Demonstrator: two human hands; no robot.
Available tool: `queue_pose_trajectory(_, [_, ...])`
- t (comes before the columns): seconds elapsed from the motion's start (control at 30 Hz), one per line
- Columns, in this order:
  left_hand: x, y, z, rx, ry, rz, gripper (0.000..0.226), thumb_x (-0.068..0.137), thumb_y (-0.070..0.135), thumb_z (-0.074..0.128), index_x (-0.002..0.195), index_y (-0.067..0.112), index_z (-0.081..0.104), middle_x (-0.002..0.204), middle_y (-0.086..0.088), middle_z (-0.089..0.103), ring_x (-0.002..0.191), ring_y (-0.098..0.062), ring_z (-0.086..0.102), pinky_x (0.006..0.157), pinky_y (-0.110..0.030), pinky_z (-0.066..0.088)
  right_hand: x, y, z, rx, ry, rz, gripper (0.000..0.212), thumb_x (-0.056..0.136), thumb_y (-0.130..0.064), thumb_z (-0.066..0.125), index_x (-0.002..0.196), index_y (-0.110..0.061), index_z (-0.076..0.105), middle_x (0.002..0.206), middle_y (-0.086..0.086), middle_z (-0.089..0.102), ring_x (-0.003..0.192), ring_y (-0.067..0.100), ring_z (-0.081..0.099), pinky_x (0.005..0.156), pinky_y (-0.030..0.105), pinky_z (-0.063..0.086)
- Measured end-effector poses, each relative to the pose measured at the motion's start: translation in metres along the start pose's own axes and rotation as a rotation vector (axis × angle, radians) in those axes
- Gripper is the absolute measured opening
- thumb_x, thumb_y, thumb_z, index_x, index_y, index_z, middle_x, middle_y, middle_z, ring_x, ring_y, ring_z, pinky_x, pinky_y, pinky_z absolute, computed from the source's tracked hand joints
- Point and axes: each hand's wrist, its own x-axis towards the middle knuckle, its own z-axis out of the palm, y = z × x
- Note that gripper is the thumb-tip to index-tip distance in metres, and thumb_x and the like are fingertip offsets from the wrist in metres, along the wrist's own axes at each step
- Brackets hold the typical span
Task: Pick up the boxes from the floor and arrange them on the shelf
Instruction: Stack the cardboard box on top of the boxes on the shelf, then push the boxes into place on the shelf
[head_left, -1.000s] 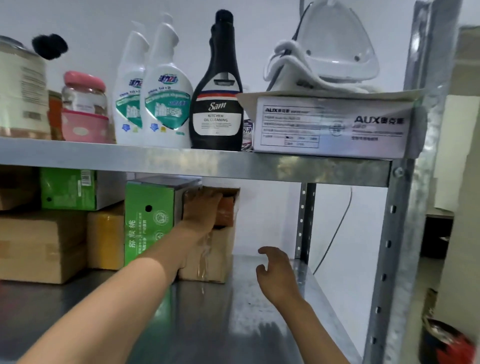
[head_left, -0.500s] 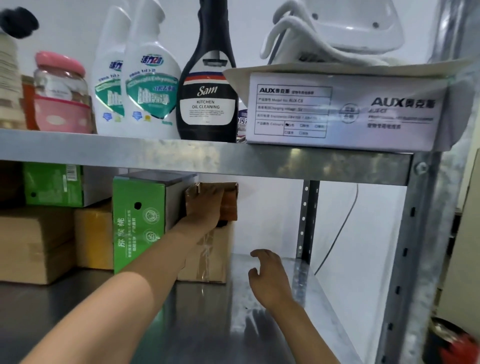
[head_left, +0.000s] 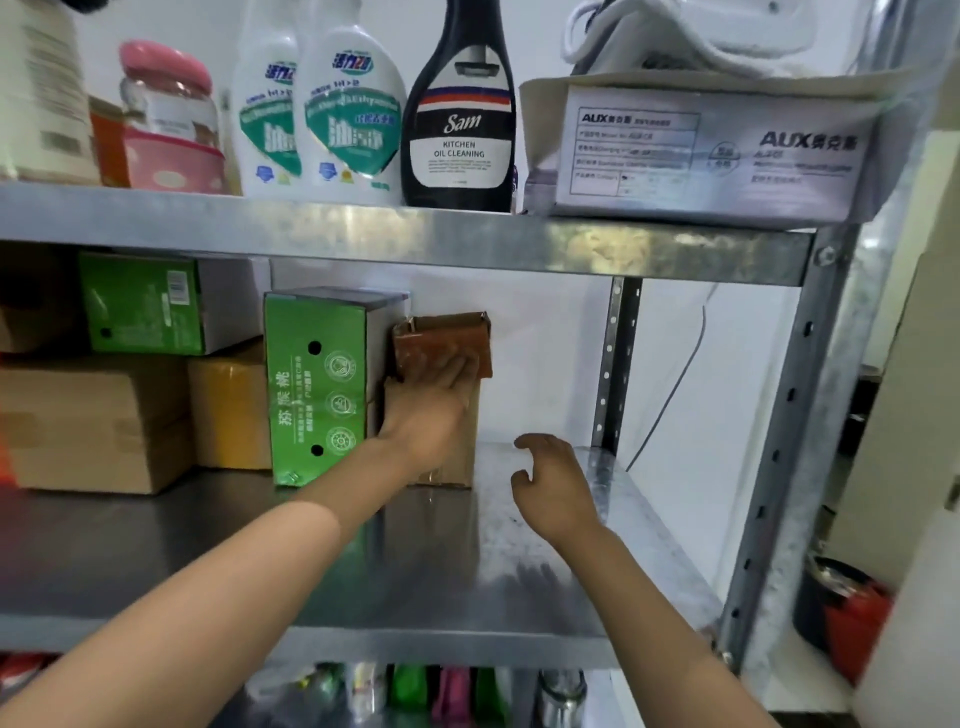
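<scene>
On the metal middle shelf (head_left: 519, 571) a small reddish-brown box (head_left: 447, 338) sits on top of a tan cardboard box (head_left: 460, 447), both at the back beside an upright green box (head_left: 311, 389). My left hand (head_left: 431, 405) presses flat against the front of the two stacked boxes, fingers reaching up onto the brown one. My right hand (head_left: 550, 483) hovers over the bare shelf to the right, fingers loosely curled and holding nothing.
Left of the green box stand a yellow box (head_left: 228, 410), a large cardboard box (head_left: 93, 421) and another green box (head_left: 140, 301). The upper shelf carries spray bottles (head_left: 322, 114), a black cleaner bottle (head_left: 460, 114), jars and a white AUX box (head_left: 701, 150). A steel upright (head_left: 779, 441) bounds the right side.
The view has dropped and moved closer to the shelf. My left hand stays pressed on the stacked boxes at the back. My right hand has barely shifted.
</scene>
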Motion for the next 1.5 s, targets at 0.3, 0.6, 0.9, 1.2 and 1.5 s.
queue_pose_trajectory(0.3, [-0.072, 0.038, 0.006, -0.194, -0.011, 0.163, 0.062, 0.100, 0.010, 0.031, 0.153, 0.012, -0.001, 0.161, -0.003, -0.002, 0.148, -0.015, -0.005, 0.121, -0.038, -0.002, -0.076, -0.008, -0.021, -0.078, 0.046, 0.108, 0.048, 0.088, -0.007, 0.051, 0.136, -0.012, 0.050, 0.140, 0.007, 0.050, 0.134, 0.022, 0.038, 0.106, 0.028, 0.033])
queue_pose_trajectory(0.6, [-0.127, 0.108, 0.010, -0.256, -0.081, 0.385, 0.069, 0.099, 0.005, 0.034, 0.152, 0.013, -0.009, 0.161, -0.001, -0.010, 0.147, -0.013, -0.013, 0.119, -0.034, -0.010, -0.183, 0.003, -0.056, -0.196, 0.230, 0.214, 0.044, 0.085, -0.003, 0.051, 0.128, -0.012, 0.058, 0.130, 0.005, 0.057, 0.128, 0.022, 0.043, 0.105, 0.028, 0.034])
queue_pose_trajectory(0.9, [-0.202, 0.156, 0.012, -0.438, -0.012, 0.597, 0.062, 0.100, 0.007, 0.034, 0.153, 0.009, 0.003, 0.161, -0.005, 0.000, 0.147, -0.014, -0.006, 0.119, -0.031, -0.005, -0.276, 0.014, -0.069, -0.269, 0.322, 0.319, 0.038, 0.084, -0.001, 0.051, 0.118, -0.011, 0.063, 0.117, 0.004, 0.063, 0.118, 0.020, 0.048, 0.099, 0.028, 0.039])
queue_pose_trajectory(1.2, [-0.295, 0.180, 0.069, -0.485, -0.312, 0.639, 0.071, 0.097, 0.000, 0.036, 0.152, 0.014, -0.007, 0.158, 0.003, -0.013, 0.140, -0.003, -0.017, 0.117, -0.027, -0.012, -0.377, 0.039, -0.015, -0.281, 0.210, 0.507, 0.039, 0.079, -0.002, 0.052, 0.115, -0.009, 0.065, 0.115, 0.007, 0.064, 0.115, 0.025, 0.052, 0.099, 0.036, 0.045])
queue_pose_trajectory(1.5, [-0.361, 0.202, 0.173, -0.541, -0.558, 0.707, 0.062, 0.098, 0.008, 0.037, 0.153, 0.010, 0.009, 0.161, -0.002, 0.010, 0.148, -0.014, 0.005, 0.121, -0.039, 0.008, -0.481, 0.050, 0.079, -0.207, 0.200, 0.879, 0.041, 0.078, 0.003, 0.052, 0.115, -0.006, 0.065, 0.116, 0.012, 0.065, 0.114, 0.028, 0.053, 0.096, 0.036, 0.046])
